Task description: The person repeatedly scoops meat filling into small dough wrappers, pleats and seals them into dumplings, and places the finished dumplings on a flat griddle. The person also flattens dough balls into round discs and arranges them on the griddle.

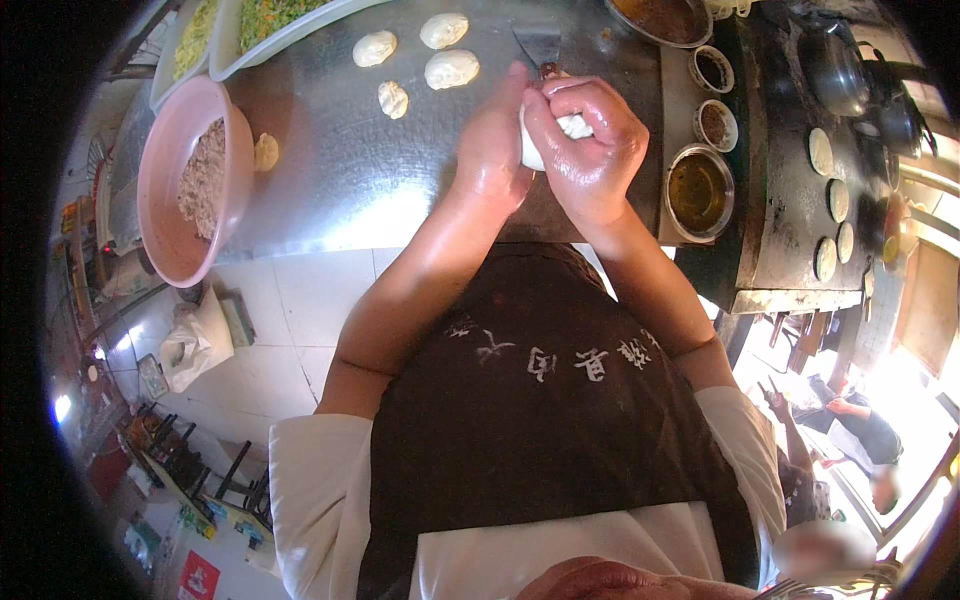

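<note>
Both my hands are together over the metal worktop (337,172), around one piece of white dough (534,146). My left hand (491,142) cups the dough from the left side, its fingers mostly hidden. My right hand (596,146) is curled around the same dough, and some of it shows between thumb and forefinger. Just beyond the hands lies a scraper (541,45) with a wide metal blade and a dark reddish handle. Several dough pieces (451,69) rest on the worktop further off, to the left. The skin of both hands looks shiny and wet or oily.
A pink plastic basin (241,150) of minced filling stands at left, a small dough piece (266,152) beside it. Behind are tubs of shredded vegetables (281,22). Bowls of sauce or oil (700,193) line the right. Flat dough rounds (820,151) lie on a griddle (795,217). People (862,435) are at lower right.
</note>
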Demonstrator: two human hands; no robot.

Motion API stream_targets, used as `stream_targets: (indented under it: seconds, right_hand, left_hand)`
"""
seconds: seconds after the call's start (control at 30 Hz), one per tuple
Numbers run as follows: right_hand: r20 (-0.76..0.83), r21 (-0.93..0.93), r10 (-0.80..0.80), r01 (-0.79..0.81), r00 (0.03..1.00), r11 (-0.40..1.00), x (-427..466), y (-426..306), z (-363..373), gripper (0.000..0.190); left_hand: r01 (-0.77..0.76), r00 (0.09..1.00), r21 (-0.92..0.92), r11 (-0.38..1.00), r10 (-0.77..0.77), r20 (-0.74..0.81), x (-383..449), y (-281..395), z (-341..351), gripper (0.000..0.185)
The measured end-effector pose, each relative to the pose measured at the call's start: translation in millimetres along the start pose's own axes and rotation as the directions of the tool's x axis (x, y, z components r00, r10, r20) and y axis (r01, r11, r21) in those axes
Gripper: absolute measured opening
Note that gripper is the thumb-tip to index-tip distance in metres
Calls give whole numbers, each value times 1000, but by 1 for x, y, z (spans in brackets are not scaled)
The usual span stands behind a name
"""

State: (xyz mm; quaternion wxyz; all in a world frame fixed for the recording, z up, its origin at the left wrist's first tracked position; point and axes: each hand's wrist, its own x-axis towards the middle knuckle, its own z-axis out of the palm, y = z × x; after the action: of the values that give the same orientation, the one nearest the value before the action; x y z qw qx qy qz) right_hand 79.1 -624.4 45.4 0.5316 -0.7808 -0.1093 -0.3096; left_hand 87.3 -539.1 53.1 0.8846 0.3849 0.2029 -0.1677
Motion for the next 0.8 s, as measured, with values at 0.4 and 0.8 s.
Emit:
stream_targets:
  seconds: [0.4,0.8]
  right_hand:
    - [288,210,135,-200,948,957,-21,34,-13,85]
    - [214,452,365,-423,906,785,-23,2,-9,40]
  left_hand:
    - [-73,972,-171,983,108,208,1,-15,-14,24]
    - [-59,929,-135,989,104,355,3,-12,-28,24]
